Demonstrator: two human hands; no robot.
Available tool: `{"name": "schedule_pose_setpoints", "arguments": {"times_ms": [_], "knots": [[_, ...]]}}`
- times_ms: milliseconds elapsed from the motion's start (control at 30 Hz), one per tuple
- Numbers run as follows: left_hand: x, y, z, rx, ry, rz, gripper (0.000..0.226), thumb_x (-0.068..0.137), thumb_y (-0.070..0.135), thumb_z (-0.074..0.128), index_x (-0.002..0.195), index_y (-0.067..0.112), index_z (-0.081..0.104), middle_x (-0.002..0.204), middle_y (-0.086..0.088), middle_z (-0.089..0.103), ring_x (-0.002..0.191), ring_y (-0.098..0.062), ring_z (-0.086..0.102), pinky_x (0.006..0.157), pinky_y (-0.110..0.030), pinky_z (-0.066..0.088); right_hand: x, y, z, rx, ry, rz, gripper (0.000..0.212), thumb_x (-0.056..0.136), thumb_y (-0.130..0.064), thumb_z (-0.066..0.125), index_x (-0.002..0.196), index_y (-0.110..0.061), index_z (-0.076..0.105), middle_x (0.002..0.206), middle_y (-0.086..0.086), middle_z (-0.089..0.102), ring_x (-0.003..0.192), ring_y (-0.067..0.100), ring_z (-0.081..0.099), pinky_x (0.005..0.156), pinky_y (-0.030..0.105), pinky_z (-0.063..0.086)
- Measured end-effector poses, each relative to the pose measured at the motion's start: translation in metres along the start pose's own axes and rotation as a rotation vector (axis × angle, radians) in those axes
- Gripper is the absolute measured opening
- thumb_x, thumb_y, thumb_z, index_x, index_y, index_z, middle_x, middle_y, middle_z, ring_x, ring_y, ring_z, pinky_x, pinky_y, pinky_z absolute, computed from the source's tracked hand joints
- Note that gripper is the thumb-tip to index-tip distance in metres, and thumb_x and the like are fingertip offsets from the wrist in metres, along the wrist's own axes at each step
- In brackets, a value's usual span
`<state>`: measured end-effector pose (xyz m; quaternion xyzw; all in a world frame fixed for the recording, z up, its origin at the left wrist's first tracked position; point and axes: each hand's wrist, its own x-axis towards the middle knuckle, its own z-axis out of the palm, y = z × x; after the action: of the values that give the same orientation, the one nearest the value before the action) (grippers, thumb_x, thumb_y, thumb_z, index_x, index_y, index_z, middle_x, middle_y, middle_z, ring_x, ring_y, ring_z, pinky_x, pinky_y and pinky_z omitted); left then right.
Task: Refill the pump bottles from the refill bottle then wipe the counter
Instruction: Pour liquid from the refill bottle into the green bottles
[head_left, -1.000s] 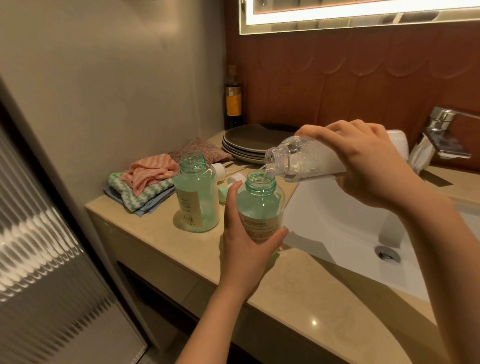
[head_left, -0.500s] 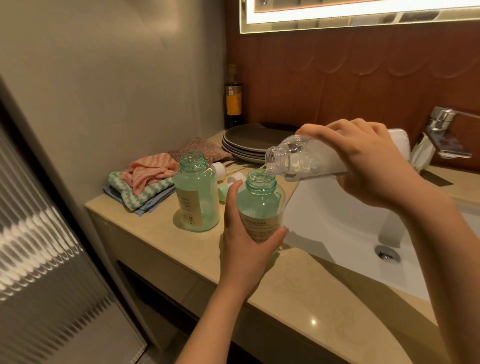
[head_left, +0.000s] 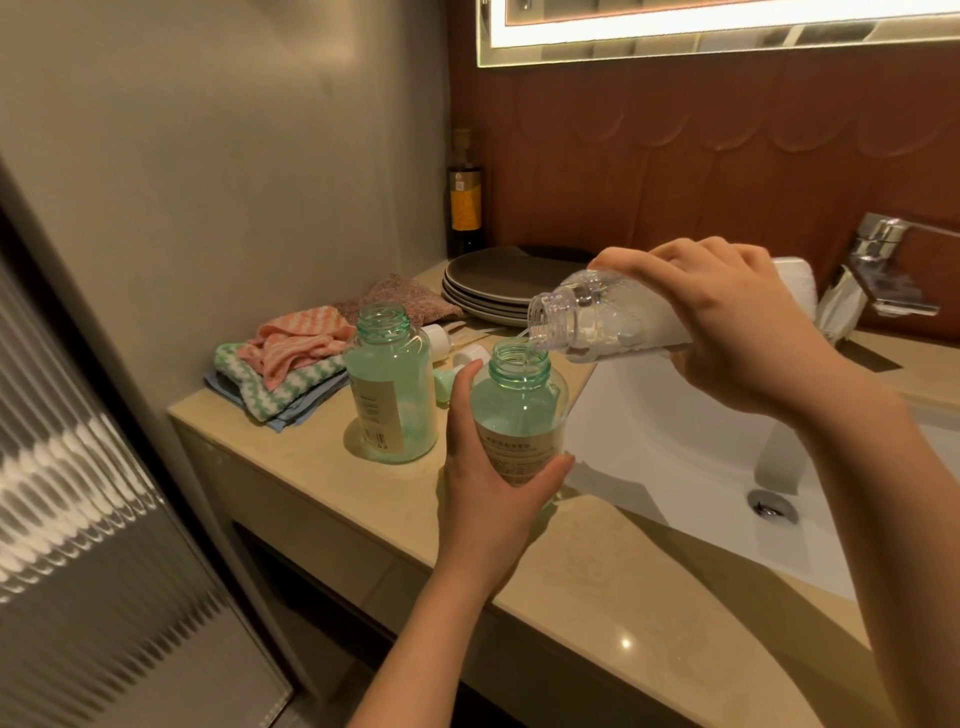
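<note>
Nearest to us runs the beige stone tabletop (head_left: 374, 499), and just above its front stretch our left hand (head_left: 488, 504) has its grip wrapped round the lower half of a green pump bottle (head_left: 519, 405), thumb on the left side and fingertips (head_left: 563, 462) showing on the right. The bottle stands upright with its neck open (whether its base rests on the stone we cannot tell, since the hand hides it). Over it, our right hand (head_left: 727, 332) holds the clear refill bottle (head_left: 587, 322) in a full grip, tipped steeply with its mouth down to the left, just above the green neck; a thin thread of liquid shows between the two openings. To the left a second pump bottle (head_left: 389, 389) stands alone on the tabletop, uncapped, and just behind the two bottles lie the pump heads (head_left: 441, 338). Further left sits a pile of folded cloths (head_left: 291, 364), pink on green-and-white on blue, with a brown cloth (head_left: 400, 296) behind it. To the right the white basin (head_left: 675, 441) sinks into the stone, its drain (head_left: 772, 505) visible. Beyond come a stack of dark plates (head_left: 498, 286), a tall dark bottle (head_left: 466, 197) in the corner, the chrome tap (head_left: 883, 280), and a lit mirror (head_left: 727, 26) above.
</note>
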<state>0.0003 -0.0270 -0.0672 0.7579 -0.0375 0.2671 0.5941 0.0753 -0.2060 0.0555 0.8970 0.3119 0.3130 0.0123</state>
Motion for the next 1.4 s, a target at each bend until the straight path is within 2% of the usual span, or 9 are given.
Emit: {"name": "schedule_pose_setpoints", "arguments": {"times_ms": [200,867,1267,1400], "knots": [[0.0,-0.0003,-0.0003,0.002,-0.001,-0.004,0.102,0.07,0.022,0.083,0.136,0.058,0.014,0.149,0.02,0.027,0.135,-0.002,0.032,0.109,-0.039,0.038,0.0001,-0.0002,-0.0006,0.001,-0.002,0.001,0.095,0.07,0.005,0.069,0.14,-0.04,0.022,0.123,0.007,0.05,0.107,0.028,0.044,0.091,0.042,0.032],[0.0003,-0.0025,0.0,0.012,0.0,0.007,0.102,0.07,0.022,0.083,0.136,0.058,0.014,0.147,0.026,0.025,0.135,0.002,0.029,0.106,-0.028,0.035,0.0002,-0.0002,0.0003,-0.009,0.0,0.002,0.096,0.07,0.003,0.071,0.14,-0.041,0.022,0.122,0.006,0.051,0.106,0.027,0.044,0.091,0.042,0.033],[-0.0002,-0.0024,0.0001,0.008,0.002,0.021,0.102,0.07,0.02,0.083,0.134,0.059,0.014,0.147,0.025,0.025,0.135,0.001,0.029,0.107,-0.029,0.036,-0.0004,-0.0007,-0.0018,-0.001,0.013,-0.009,0.093,0.07,0.005,0.07,0.14,-0.038,0.027,0.12,0.008,0.052,0.105,0.029,0.046,0.09,0.044,0.033],[0.0002,-0.0027,0.0002,0.007,-0.002,0.019,0.103,0.069,0.021,0.083,0.135,0.059,0.014,0.146,0.027,0.026,0.136,-0.001,0.029,0.109,-0.034,0.036,-0.0003,-0.0011,-0.0019,-0.006,0.009,-0.003,0.094,0.069,0.005,0.07,0.139,-0.039,0.026,0.12,0.007,0.052,0.105,0.029,0.046,0.09,0.044,0.033]]}}
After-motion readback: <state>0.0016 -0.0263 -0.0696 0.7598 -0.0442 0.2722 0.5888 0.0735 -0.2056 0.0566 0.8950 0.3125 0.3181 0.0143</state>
